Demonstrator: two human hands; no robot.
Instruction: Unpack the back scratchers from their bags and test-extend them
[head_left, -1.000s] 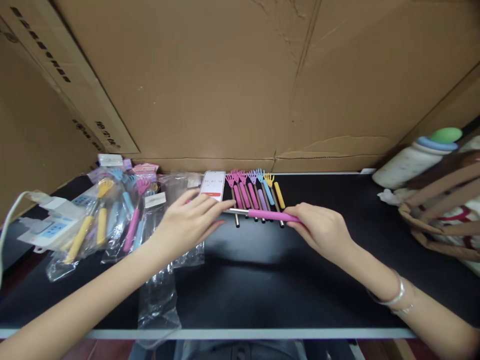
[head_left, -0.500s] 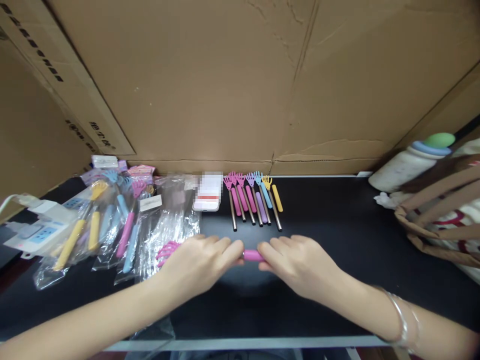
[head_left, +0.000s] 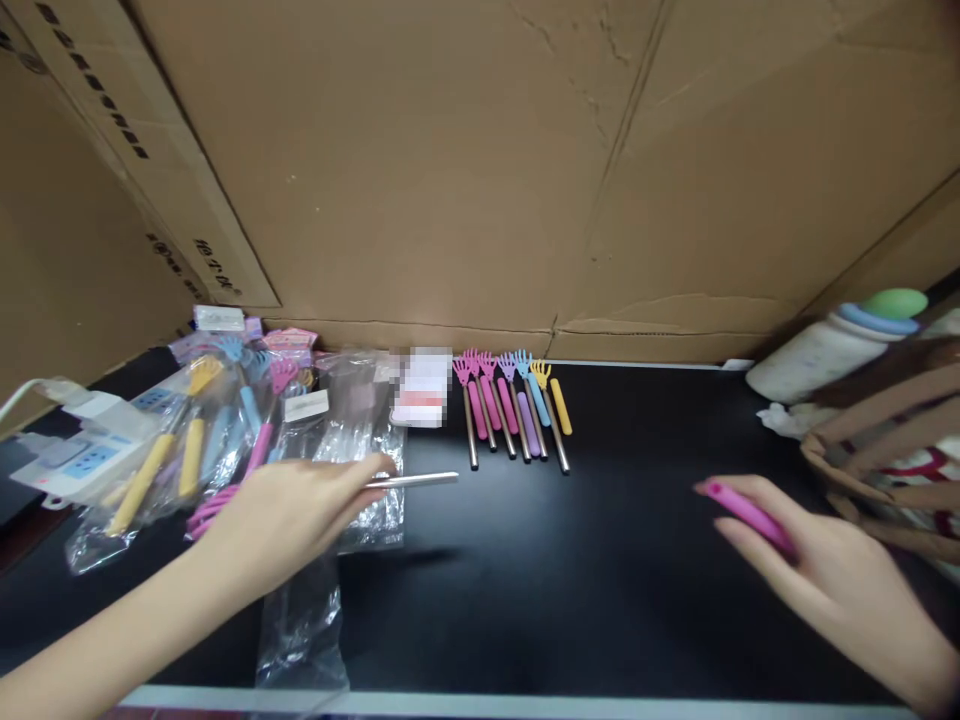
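Note:
My left hand (head_left: 296, 515) is closed around a back scratcher. Its bare metal rod (head_left: 420, 480) sticks out to the right past my thumb, and its pink claw head (head_left: 212, 510) shows on the other side. Well apart on the right, my right hand (head_left: 832, 570) grips a loose pink handle sleeve (head_left: 754, 518), one end pointing up and left. Farther back on the table lies a row of back scratchers with bare metal rods (head_left: 560, 420), their claws pink, purple, blue and yellow. Loose sleeves in like colours, such as a yellow handle sleeve (head_left: 561, 406), lie among them.
Bagged back scratchers (head_left: 142, 485) are heaped at the left beside a power strip (head_left: 82, 465). Clear plastic bags (head_left: 304, 620) lie near my left hand. A partly blurred phone (head_left: 421, 390) rests behind. At right are a white bottle (head_left: 832, 345) and a brown-handled bag (head_left: 847, 450).
My hands were together on the pink back scratcher and have moved far apart. The pink sleeve has come off the metal rod and gone right with my right hand; the rod went left.

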